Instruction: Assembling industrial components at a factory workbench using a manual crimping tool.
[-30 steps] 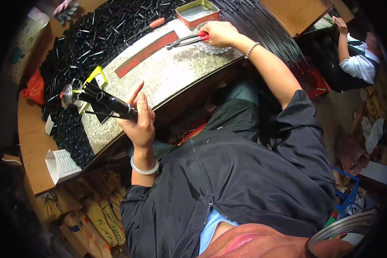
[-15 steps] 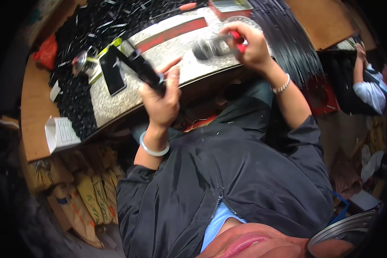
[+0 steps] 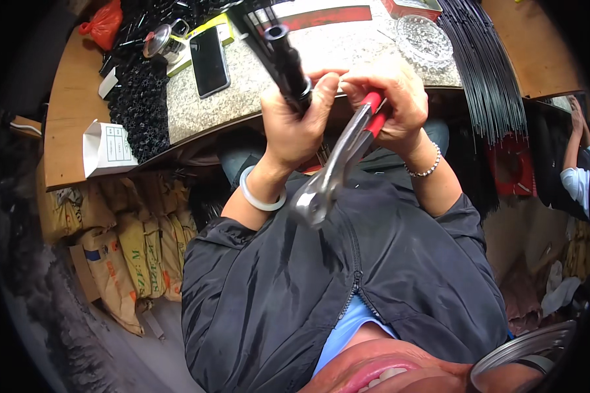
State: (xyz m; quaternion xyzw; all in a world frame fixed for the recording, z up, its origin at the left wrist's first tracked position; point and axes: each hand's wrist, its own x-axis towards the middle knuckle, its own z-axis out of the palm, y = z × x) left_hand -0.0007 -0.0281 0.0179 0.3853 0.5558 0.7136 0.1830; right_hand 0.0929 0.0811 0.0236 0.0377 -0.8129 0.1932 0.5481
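A black tube-and-rod frame (image 3: 286,65), much like a folded umbrella frame, is gripped in my left hand (image 3: 290,139). A round hollow tube end shows near its top, and its upper part runs towards the table's far side. Close beside it, my right hand (image 3: 403,105) is closed on metal pliers with red handles (image 3: 339,160). Their head points down and left, in front of my jacket. The thumb and fingertips of both hands nearly meet; whether they pinch something small between them I cannot make out.
On the speckled tabletop (image 3: 177,118) lie a phone (image 3: 208,62) and a clear glass dish (image 3: 425,40). Small black parts (image 3: 137,105) heap up at left by a white box (image 3: 108,149). Long thin black rods (image 3: 485,72) overhang the edge at right. Another person's arm (image 3: 575,134) shows far right.
My right hand has swung the pliers left and down towards my body, beside my left hand. The left hand with the frame has moved right. The view has shifted too.
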